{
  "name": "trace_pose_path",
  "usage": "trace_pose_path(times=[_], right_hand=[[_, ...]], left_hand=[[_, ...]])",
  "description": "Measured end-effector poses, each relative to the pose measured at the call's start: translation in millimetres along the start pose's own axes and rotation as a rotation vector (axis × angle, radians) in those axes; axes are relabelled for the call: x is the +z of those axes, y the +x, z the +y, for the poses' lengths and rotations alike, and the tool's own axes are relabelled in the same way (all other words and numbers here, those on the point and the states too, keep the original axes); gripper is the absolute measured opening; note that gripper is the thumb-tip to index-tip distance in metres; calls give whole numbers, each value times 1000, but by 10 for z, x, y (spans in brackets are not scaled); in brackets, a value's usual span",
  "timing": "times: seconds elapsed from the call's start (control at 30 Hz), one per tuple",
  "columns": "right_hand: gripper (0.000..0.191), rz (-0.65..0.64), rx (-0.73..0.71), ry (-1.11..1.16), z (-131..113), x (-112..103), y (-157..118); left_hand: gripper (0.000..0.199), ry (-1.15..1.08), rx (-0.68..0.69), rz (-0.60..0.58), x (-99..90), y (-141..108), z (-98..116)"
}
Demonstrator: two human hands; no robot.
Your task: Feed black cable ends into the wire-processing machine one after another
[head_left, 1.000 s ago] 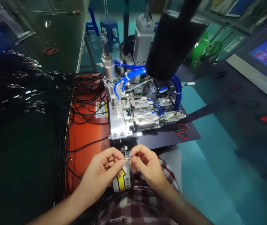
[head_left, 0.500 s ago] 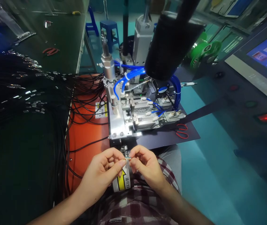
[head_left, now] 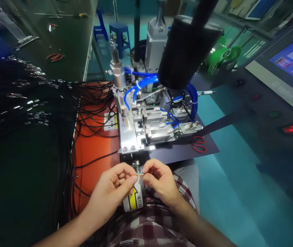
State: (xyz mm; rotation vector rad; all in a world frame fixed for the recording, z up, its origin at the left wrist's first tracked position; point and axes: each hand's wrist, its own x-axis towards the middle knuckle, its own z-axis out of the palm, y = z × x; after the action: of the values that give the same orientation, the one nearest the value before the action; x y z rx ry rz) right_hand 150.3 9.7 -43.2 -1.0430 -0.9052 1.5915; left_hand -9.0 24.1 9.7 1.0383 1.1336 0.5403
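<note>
My left hand (head_left: 115, 185) pinches one end of a short bundle of thin wires (head_left: 140, 174) between thumb and forefinger. The other end sits in the fingertips of my right hand (head_left: 163, 183), also closed in a pinch. Light and bluish strands show in the small gap between the two hands; their exact number is too fine to make out. Both hands are above a white label with a yellow arrow (head_left: 133, 199), just in front of the metal machine (head_left: 128, 139).
Black cables (head_left: 97, 159) run over the orange surface (head_left: 92, 144) at left, beside a dark table heaped with more cables. Red-handled scissors (head_left: 199, 144) lie right of the machine. A black cylinder (head_left: 187, 51) hangs overhead. A control panel (head_left: 272, 92) stands at right, blue stools (head_left: 120, 32) behind.
Both hands keep their pinch on the wires, with only a slight shift of the fingertips. The camera view has moved a little.
</note>
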Motion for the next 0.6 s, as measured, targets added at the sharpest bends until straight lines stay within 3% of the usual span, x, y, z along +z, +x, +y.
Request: trace_pose_path(times=[0.17,0.33,0.47,0.6], right_hand=[[7,-6,-10,-24,41,8,-12],[8,36,-150,-260,-20,37,-47],[11,46,-248,-376,-71,52,-68],[11,38,-226,-404,-87,80,-85]], left_hand=[[18,-40,-9,12,13,0,-48],[20,-49,30,9,31,-13,-56],[21,-39,-16,25,24,-24,-17],[24,-127,-50,97,56,-14,-43]])
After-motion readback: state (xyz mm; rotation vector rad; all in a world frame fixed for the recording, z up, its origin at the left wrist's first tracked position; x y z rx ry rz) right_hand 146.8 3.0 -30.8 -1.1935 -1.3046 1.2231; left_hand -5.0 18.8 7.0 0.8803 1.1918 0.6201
